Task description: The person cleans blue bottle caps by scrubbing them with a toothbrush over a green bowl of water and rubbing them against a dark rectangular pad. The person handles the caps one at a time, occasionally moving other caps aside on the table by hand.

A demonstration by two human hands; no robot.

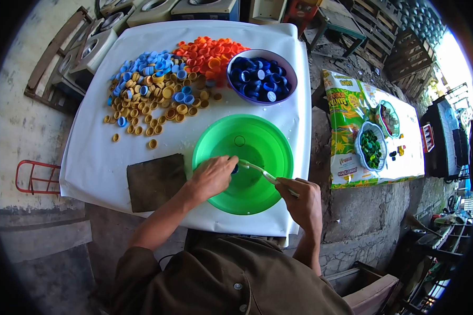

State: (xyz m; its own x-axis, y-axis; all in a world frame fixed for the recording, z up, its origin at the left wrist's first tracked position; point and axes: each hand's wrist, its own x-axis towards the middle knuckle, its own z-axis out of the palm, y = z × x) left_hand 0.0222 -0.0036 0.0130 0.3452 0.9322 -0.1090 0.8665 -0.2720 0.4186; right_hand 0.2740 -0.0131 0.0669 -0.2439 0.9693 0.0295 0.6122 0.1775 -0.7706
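Over the green basin (236, 202), my left hand (214, 177) is closed on a dark blue cap (235, 169), mostly hidden by the fingers. My right hand (303, 202) grips a thin whitish tool (268, 176) that resembles a brush. Its far end reaches the cap at my left fingertips. Behind the basin stands a purple bowl (293, 73) full of dark blue caps (257, 79). A dark flat cloth or mat (156, 182) lies left of the basin.
Piles of orange-red caps (207, 54), light blue caps (147, 64) and tan caps (142, 94) cover the back of the white table (97, 152). On the right, another table (407, 157) bears a bowl of green caps (371, 148). A red metal frame (37, 177) stands left.
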